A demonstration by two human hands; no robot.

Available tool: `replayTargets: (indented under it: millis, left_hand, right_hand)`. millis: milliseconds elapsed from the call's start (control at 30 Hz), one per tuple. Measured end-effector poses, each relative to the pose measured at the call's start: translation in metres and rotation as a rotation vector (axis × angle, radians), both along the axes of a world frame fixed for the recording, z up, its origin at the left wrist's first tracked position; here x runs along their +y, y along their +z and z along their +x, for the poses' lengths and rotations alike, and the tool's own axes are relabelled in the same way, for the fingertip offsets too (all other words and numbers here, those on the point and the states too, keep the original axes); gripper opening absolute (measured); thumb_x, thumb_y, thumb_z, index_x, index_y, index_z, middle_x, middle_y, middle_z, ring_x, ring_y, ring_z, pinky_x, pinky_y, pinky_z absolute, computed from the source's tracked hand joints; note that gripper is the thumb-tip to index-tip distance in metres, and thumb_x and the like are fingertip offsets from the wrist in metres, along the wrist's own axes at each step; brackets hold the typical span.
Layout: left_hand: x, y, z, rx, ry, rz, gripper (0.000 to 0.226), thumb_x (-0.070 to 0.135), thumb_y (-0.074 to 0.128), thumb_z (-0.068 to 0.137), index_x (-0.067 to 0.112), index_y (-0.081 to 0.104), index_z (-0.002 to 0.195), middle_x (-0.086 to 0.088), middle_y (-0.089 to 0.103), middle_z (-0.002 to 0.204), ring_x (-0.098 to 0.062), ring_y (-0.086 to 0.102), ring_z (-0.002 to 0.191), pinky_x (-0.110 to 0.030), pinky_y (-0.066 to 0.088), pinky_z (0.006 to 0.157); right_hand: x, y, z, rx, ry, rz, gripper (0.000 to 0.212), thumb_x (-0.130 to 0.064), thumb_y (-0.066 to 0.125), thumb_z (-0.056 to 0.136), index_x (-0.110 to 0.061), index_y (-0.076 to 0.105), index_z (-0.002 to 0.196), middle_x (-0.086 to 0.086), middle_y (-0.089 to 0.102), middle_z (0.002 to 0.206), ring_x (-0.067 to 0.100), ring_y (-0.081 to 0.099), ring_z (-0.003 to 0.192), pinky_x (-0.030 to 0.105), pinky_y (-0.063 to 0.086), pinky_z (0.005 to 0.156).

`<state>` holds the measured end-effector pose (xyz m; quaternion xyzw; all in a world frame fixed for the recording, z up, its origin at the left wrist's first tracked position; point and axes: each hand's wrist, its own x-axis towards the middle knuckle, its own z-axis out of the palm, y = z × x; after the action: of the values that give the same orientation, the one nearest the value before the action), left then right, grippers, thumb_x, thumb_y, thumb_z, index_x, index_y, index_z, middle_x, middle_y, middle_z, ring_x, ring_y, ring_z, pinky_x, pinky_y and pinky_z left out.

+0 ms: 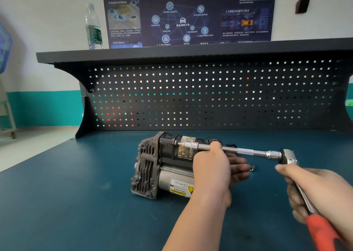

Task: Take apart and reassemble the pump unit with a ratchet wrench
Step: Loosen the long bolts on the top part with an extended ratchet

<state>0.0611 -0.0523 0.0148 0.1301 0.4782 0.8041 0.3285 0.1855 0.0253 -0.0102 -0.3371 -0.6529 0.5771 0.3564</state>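
The pump unit point(152, 164), grey cast metal with a black cylinder and a yellow warning label, lies on its side on the blue bench top point(66, 203). A ratchet wrench point(288, 158) with a long chrome extension bar point(246, 151) points left, its bit at the top of the pump. My left hand point(212, 166) holds the extension bar near the pump, thumb over the bar. My right hand point(317, 189) grips the wrench handle, whose red grip point(322, 231) sticks out toward the lower right.
A small metal part point(252, 167) lies on the bench just right of my left hand. A dark pegboard back panel point(210, 98) with a shelf rises behind the pump. A water bottle point(93, 27) stands on the shelf at left. The bench's left edge drops to the floor.
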Motion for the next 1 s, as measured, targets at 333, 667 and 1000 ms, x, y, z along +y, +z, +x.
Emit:
replayTargets:
  millis: [333,667,1000]
  left_hand:
    - [0.001,-0.002,-0.003,0.003,0.034,-0.007,0.038,0.024,0.041,0.099,0.0,0.054,0.073,-0.006,0.057,0.041,-0.013,0.049,0.028,-0.017,0.039,0.032]
    - [0.019,-0.025,0.025,0.177,-0.331,-0.08,0.038,0.036,0.046,0.097,0.001,0.062,0.097,-0.014,0.068,0.086,-0.023,0.066,0.069,-0.031,0.056,0.065]
    - [0.039,-0.033,0.029,-0.09,-0.209,0.334,0.021,0.013,0.04,0.1,0.004,0.056,0.089,-0.012,0.071,0.091,-0.027,0.066,0.089,-0.035,0.052,0.078]
  right_hand:
    - [0.0,0.006,-0.006,-0.011,0.044,-0.125,0.032,-0.021,0.06,0.087,-0.005,0.045,0.064,0.009,0.036,0.036,0.015,0.028,0.023,0.016,0.028,0.033]
    - [-0.009,-0.012,-0.004,-0.103,-0.062,0.233,0.048,-0.04,0.059,0.087,-0.009,0.056,0.05,0.006,0.052,0.039,0.014,0.042,0.03,0.021,0.032,0.037]
    - [-0.018,-0.01,-0.004,0.112,0.072,-0.191,0.037,-0.038,0.05,0.095,-0.008,0.05,0.074,0.005,0.041,0.044,0.015,0.033,0.032,0.022,0.029,0.034]
